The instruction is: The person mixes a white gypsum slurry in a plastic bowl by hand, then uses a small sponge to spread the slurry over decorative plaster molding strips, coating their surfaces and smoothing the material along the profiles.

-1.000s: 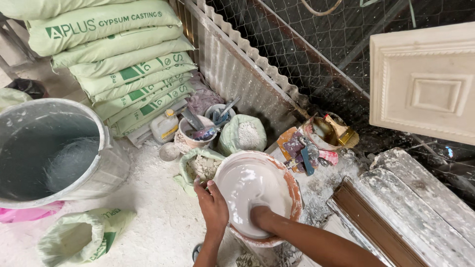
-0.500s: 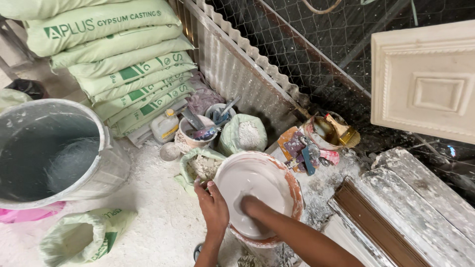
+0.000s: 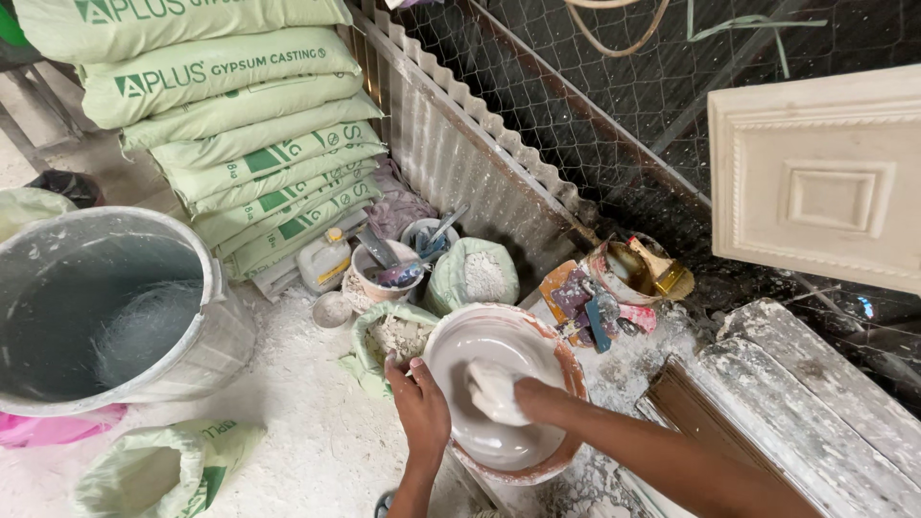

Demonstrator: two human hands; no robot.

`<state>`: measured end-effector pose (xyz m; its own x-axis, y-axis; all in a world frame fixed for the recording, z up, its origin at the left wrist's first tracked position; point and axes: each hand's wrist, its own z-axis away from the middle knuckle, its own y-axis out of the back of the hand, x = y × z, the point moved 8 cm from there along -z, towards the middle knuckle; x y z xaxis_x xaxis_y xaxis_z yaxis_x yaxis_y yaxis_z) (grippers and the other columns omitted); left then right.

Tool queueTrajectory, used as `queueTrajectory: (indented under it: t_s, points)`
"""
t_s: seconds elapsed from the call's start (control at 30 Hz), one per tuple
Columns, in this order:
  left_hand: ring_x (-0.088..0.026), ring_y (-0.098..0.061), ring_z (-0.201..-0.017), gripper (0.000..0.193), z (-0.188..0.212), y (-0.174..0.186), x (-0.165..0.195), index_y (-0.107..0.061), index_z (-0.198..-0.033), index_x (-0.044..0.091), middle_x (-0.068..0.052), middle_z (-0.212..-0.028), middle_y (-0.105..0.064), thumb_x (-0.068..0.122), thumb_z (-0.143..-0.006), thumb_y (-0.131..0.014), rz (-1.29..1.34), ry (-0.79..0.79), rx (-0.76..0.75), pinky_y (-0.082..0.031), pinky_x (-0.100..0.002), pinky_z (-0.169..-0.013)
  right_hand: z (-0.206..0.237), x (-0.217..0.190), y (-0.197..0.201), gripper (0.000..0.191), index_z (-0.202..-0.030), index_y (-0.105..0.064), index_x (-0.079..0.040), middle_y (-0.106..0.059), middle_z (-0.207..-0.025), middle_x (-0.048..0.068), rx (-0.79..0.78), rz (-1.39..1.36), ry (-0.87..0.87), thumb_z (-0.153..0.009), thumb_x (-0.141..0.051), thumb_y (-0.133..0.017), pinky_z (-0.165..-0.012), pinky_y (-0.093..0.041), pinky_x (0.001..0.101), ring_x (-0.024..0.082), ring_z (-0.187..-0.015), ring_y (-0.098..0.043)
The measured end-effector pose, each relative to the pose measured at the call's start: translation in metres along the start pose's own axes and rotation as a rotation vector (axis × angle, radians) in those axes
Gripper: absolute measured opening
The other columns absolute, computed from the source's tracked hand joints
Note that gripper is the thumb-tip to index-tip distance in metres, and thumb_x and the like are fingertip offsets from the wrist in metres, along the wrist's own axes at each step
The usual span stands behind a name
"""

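- Gripping the near rim of the mixing bowl (image 3: 499, 331), the left hand (image 3: 422, 408) is closed on it, thumb inside and fingers outside, and holds it steady.
- The right hand (image 3: 499, 391) is down in the bowl, coated white with wet plaster (image 3: 480, 432); its fingers look curled, as if cupping some of the mix, but the coating hides whether it holds anything firm, so I cannot tell.
- This bowl stands on the powder-covered floor (image 3: 297, 412), just beside an open green bag of powder (image 3: 393, 336), with a large grey tub (image 3: 106, 307) well apart on the left and a stack of green gypsum sacks (image 3: 230, 125) behind.
- I judge the bowl to be rather heavy with the liquid in it, and its wall looks a little flexible. The plaster makes everything slippery, so the dry outer rim, taken with a wrapped hand on two opposite sides, seems the safest place to hold it.
- The mix itself is soft and runny; it would spill if the bowl tilts.
- Compared with half a second ago, the right hand has come up from the flat bottom of the bowl and now shows as a white lump above the surface. The left hand stays at the same place on the rim, and the bowl has not moved.
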<state>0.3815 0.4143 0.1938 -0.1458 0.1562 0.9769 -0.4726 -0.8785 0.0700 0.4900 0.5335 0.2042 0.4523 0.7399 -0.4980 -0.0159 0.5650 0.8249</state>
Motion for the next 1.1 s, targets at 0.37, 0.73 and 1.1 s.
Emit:
queueTrajectory:
  t_s: [0.37, 0.73, 1.1]
  points:
    - [-0.03, -0.06, -0.092, 0.062, 0.001, 0.001, -0.004, -0.031, -0.151, -0.008, -0.022, -0.113, -0.062, 0.033, -0.105, -0.041, 0.016, -0.028, -0.01, -0.049, -0.038, -0.087, 0.009, 0.027, 0.035, 0.017, -0.099, -0.069, -0.002, -0.069, -0.094, 0.02, 0.431, -0.182, -0.141, -0.092, -0.014, -0.059, -0.08, -0.051, 0.0454, 0.037, -0.088, -0.065]
    - [-0.032, -0.059, -0.106, 0.056, 0.001, 0.001, -0.011, -0.03, -0.149, -0.009, -0.024, -0.12, -0.061, 0.029, -0.108, -0.035, 0.019, -0.075, -0.014, -0.044, -0.039, -0.098, 0.031, 0.06, 0.034, 0.014, -0.096, -0.069, -0.003, -0.07, -0.09, 0.016, 0.722, -0.336, -0.218, -0.091, -0.015, -0.064, -0.074, -0.052, 0.042, 0.031, -0.083, -0.067]
    - [-0.031, -0.056, -0.114, 0.052, -0.002, 0.011, -0.007, -0.036, -0.148, -0.005, -0.023, -0.127, -0.056, 0.029, -0.11, -0.035, 0.073, -0.105, -0.019, -0.043, -0.041, -0.101, 0.039, 0.062, 0.009, 0.012, -0.094, -0.069, -0.004, -0.071, -0.087, 0.012, 0.66, -0.383, -0.244, -0.089, -0.016, -0.068, -0.068, -0.054, 0.0386, 0.025, -0.078, -0.068]
